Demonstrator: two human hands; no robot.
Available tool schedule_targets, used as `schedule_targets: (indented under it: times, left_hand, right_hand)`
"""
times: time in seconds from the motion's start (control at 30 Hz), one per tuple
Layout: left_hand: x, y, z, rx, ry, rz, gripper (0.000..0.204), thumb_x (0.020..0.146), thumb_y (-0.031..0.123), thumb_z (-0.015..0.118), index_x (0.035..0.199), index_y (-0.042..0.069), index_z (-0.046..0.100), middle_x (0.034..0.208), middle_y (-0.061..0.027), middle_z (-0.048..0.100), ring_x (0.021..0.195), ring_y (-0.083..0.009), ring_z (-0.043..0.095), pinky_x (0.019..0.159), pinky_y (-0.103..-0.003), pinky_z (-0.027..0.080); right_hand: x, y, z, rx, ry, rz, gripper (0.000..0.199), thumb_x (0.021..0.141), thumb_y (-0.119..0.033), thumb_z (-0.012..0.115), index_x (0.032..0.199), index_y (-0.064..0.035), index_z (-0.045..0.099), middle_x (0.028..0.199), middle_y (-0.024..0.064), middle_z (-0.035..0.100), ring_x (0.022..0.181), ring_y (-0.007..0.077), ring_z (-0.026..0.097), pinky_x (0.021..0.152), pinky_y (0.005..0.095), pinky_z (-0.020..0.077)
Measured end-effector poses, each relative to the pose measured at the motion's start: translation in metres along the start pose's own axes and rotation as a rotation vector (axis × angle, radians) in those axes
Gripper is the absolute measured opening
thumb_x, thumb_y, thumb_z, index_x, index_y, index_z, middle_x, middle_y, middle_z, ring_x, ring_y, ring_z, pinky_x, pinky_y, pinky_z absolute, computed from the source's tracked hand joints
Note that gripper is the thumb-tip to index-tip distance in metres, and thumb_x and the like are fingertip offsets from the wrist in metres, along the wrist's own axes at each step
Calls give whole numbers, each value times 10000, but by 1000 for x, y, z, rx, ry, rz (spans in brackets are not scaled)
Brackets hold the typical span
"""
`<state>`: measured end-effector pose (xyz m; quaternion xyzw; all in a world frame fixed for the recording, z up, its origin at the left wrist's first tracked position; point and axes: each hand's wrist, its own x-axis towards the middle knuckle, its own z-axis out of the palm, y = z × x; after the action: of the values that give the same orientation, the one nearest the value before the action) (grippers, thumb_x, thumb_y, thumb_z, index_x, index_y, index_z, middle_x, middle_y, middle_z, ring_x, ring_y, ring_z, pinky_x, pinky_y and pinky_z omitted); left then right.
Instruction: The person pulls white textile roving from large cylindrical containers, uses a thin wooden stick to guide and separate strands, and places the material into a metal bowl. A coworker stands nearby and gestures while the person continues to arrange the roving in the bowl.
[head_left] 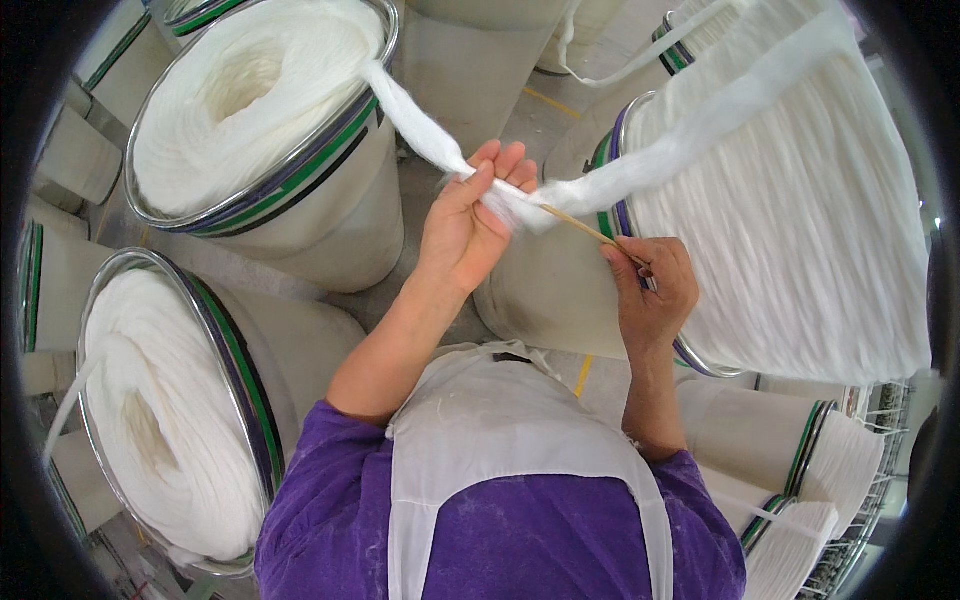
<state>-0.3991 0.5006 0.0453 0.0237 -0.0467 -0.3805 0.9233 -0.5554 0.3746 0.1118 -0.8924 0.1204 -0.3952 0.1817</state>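
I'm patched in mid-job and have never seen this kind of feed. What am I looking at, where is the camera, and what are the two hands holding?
There is no machine here: a person works with two bare hands. The single picture comes from a camera on the person's head, looking down, so the forearms enter from below and straight edges bend near the rim.

The left hand pinches a soft white fibre rope where two ends meet. One end runs up-left to a tall can filled with coiled white fibre, the other up to the right over another full can. The right hand holds a thin wooden stick, its tip pushed into the join.

More such cans stand on the floor around, one at lower left. The person wears a purple shirt and a white apron.
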Motion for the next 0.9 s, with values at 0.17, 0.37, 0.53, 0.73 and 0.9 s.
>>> schedule_targets:
  times: [0.17,0.37,0.53,0.73,0.9]
  left_hand:
    - [2,1,-3,-151,-62,-31,240,983,79,437,1197,39,537,1114,-112,634,1014,-266,589,949,-418,465]
    - [7,0,7,-266,-70,-43,270,1016,121,358,1210,39,528,879,-54,566,849,-212,531,846,-376,457]
    - [10,-3,12,-224,-43,-26,254,1021,167,378,1117,54,585,640,11,417,600,-135,395,629,-278,392]
    - [17,6,6,-169,-18,-13,222,1017,209,418,1041,104,613,531,55,264,480,-88,251,494,-242,265]
    - [19,6,8,-146,15,-45,219,1002,220,457,1054,87,623,524,52,278,476,-88,261,491,-243,271]
  right_hand:
    - [-5,-1,5,16,-56,110,152,771,-165,770,799,-42,686,662,75,583,571,180,557,510,297,421]
    - [-12,1,14,35,-77,172,157,772,-183,771,817,-56,690,689,71,601,575,197,569,503,306,425]
    - [-18,4,18,33,8,6,164,791,-212,757,810,-63,691,693,69,613,550,181,566,489,307,423]
    - [-25,4,20,76,-196,211,162,782,-196,764,811,-53,693,705,62,620,544,168,562,493,294,427]
    - [-22,4,22,168,48,50,144,730,-127,802,812,-69,699,725,55,623,609,179,573,526,284,431]
